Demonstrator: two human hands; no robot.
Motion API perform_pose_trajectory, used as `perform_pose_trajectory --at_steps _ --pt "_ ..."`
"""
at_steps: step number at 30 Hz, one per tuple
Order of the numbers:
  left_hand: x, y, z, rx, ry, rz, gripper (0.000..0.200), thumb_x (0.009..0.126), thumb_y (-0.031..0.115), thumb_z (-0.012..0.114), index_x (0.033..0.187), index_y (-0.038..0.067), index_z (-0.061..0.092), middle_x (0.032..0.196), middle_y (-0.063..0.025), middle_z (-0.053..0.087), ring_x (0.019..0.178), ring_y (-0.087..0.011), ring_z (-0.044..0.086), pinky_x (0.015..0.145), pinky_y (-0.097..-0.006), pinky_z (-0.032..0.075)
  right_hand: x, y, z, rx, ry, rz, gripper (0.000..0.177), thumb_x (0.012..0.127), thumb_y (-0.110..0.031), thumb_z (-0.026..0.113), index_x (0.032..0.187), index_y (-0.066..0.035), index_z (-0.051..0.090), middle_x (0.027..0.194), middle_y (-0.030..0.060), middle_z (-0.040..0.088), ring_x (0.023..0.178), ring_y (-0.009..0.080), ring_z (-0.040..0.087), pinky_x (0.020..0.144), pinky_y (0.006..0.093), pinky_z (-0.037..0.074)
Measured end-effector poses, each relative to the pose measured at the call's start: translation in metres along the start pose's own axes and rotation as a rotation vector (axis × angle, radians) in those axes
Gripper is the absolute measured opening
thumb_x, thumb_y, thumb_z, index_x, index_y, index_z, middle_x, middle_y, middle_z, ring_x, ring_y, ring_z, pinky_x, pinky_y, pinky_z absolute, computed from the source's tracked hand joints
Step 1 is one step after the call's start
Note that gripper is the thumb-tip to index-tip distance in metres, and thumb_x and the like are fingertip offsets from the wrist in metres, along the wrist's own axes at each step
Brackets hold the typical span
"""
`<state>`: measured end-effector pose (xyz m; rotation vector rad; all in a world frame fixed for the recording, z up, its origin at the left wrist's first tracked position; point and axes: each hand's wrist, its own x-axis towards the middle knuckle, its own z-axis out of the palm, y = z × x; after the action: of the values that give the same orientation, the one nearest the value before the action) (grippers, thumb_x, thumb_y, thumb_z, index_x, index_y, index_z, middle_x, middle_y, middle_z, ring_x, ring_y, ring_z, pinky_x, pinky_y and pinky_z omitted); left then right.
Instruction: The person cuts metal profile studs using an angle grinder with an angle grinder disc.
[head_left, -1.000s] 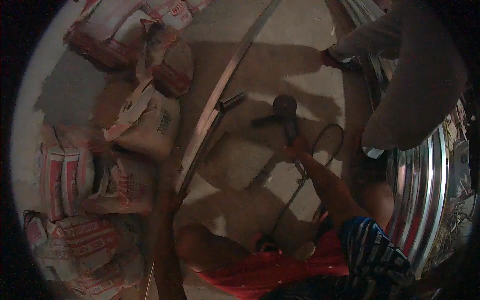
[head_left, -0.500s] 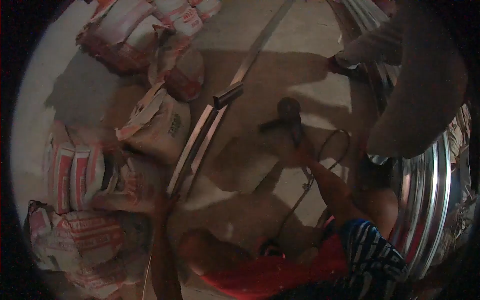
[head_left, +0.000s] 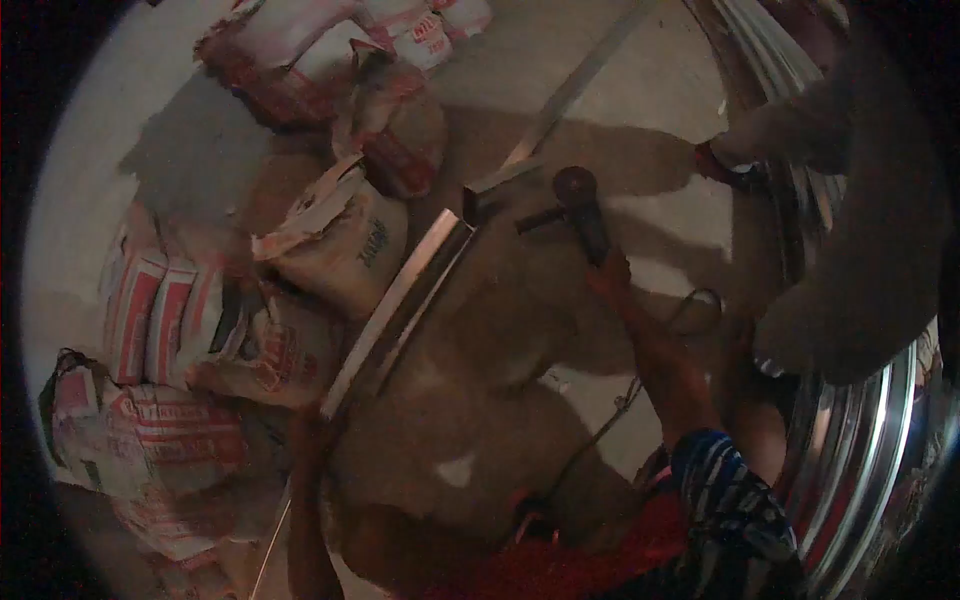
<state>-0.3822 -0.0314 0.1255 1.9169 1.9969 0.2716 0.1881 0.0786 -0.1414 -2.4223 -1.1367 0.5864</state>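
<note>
My right hand (head_left: 612,277) is closed around the body of an angle grinder (head_left: 582,212), which has a round head and a side handle pointing left. The grinder is held up to the right of a long metal channel (head_left: 398,300), apart from it in the picture. My left hand (head_left: 314,428) is in shadow at the channel's near end and appears wrapped round it. The channel slants away from me, with a dark open end or bend (head_left: 470,205) at its far part. A cord (head_left: 600,428) runs on the floor below my right arm.
Torn cement bags (head_left: 335,240) and stacked bags (head_left: 175,440) line the left side. Shiny metal profiles (head_left: 860,460) lie along the right. Another person's leg (head_left: 850,250) and shoe (head_left: 735,165) stand at the right. A long strip (head_left: 590,75) extends across the floor beyond the channel.
The view has shifted, so the bags sit farther right. The grinder has moved closer to the channel's far part. The channel's short far section has changed its angle. Both hands keep their grip.
</note>
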Motion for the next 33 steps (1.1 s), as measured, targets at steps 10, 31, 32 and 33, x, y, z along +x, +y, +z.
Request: perform_pose_trajectory --at_steps 10,31,32,33 --pt "-0.042 0.013 0.005 0.018 -0.051 -0.184 0.055 0.063 0.038 0.087 0.102 0.004 0.068 0.073 -0.0095 0.061 0.066 -0.0176 0.057 0.06 -0.0364 0.046 0.035 -0.023 0.027 0.037 0.063 -0.16 0.073 0.071 -0.033 0.075 0.129 0.001 0.048 0.124 0.0223 0.059 0.115 0.039 0.059 0.094 0.0483 0.048" --pt "-0.037 -0.019 0.047 0.104 -0.164 -0.038 0.056 0.082 0.05 0.07 0.115 0.006 0.065 0.092 -0.0195 0.068 0.088 -0.0331 0.066 0.08 -0.0456 0.048 -0.056 -0.031 -0.019 0.182 0.466 -0.255 0.064 0.086 -0.025 0.067 0.136 0.007 0.044 0.131 0.0289 0.051 0.124 0.044 0.05 0.106 0.0514 0.039" --pt "-0.036 0.006 0.032 0.068 -0.182 -0.055 0.056 0.083 0.049 0.069 0.117 0.005 0.064 0.094 -0.0209 0.068 0.089 -0.0353 0.065 0.081 -0.0463 0.048 -0.069 -0.052 -0.038 0.213 0.462 -0.333 0.062 0.086 -0.024 0.066 0.136 0.007 0.044 0.132 0.0289 0.051 0.125 0.044 0.049 0.107 0.0512 0.038" --pt "-0.032 0.012 0.028 0.053 -0.191 -0.052 0.057 0.083 0.049 0.069 0.118 0.005 0.062 0.096 -0.0216 0.067 0.091 -0.0365 0.064 0.083 -0.0467 0.047 -0.075 -0.063 -0.048 0.247 0.453 -0.427 0.061 0.087 -0.023 0.065 0.136 0.006 0.044 0.133 0.0289 0.05 0.125 0.044 0.048 0.107 0.0509 0.037"
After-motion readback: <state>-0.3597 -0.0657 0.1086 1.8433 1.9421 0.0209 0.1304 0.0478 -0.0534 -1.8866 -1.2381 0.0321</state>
